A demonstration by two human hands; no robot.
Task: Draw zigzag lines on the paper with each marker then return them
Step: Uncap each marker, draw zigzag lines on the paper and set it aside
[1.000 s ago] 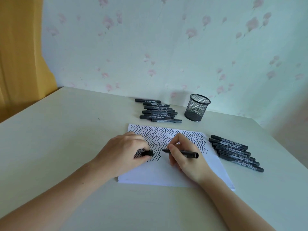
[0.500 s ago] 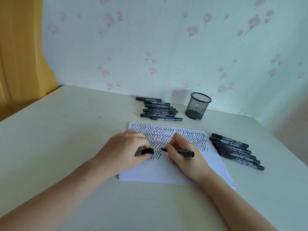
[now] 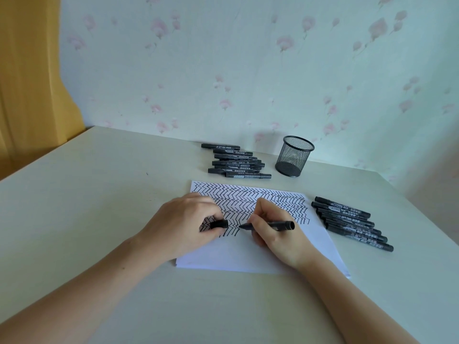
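The right hand [image 3: 278,234] pinches the uncapped black plastic marker [image 3: 269,225], its tip on the white paper sheet [image 3: 248,254] and its barrel pointing right out of the grip; the left hand [image 3: 183,227] grips the small black cap [image 3: 219,223], resting on the paper on the pale surface [image 3: 99,194].

Marker labels mostly too small to read. "700" shows on a far-edge marker [image 3: 220,147] and on one of the right-edge markers [image 3: 357,236] on the table. Other label print, incl. a white logo patch, is illegible.
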